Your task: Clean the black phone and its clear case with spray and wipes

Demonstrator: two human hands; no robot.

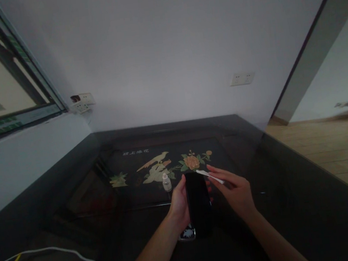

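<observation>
One white cable [81, 256] loops across the lower left corner, well away from the fingers, and its ends are cut off by the frame. One small clear bottle [167, 182] with a white cap stands on the dark table [296, 200] just beyond the left hand [179, 204]. That hand grips one black phone [198, 203] upright. The thumb presses its left edge, and the other fingers are mostly hidden behind it, with only their tips showing at the right edge. A pale patterned patch under the phone's bottom end is too dim to identify. The right hand [237, 190] pinches one cotton swab [209, 176] between thumb and forefinger. The swab's tip lies just past the phone's top corner, and the other fingers are loosely extended. Two socket plates sit on the wall, far beyond the fingertips.
</observation>
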